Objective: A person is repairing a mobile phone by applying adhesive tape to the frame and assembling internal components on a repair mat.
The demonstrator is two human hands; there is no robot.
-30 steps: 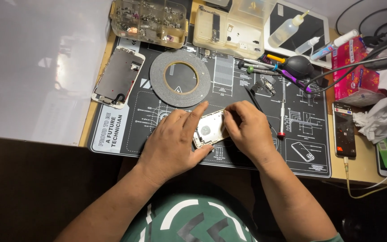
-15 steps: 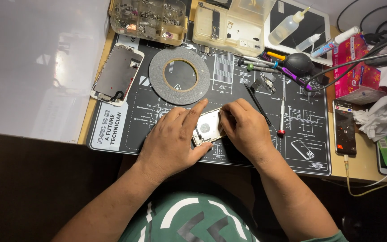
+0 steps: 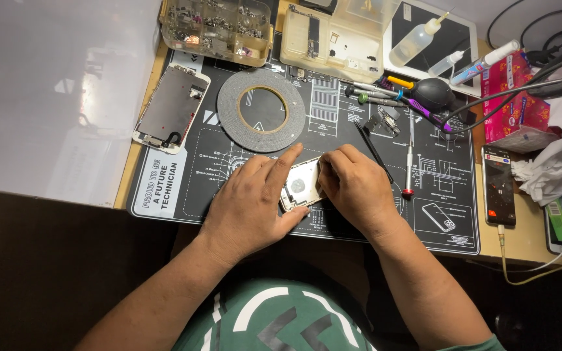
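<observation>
Two hands work one silver phone housing [image 3: 300, 185] at the near middle of one black repair mat [image 3: 333, 123]. The left hand [image 3: 255, 205] clasps the housing's near edge, forefinger stretched along its far side; the right hand [image 3: 359, 188] curls closed over its right end. On the mat lie one roll of black tape [image 3: 261, 110], one detached phone screen [image 3: 172, 107] and one red-tipped screwdriver [image 3: 410, 156]; two clear parts boxes [image 3: 216, 25] stand behind. Most of the housing is hidden under the hands; whether the right fingers pinch a tool cannot be told. Its exposed inner face is pale metal with a round opening.
</observation>
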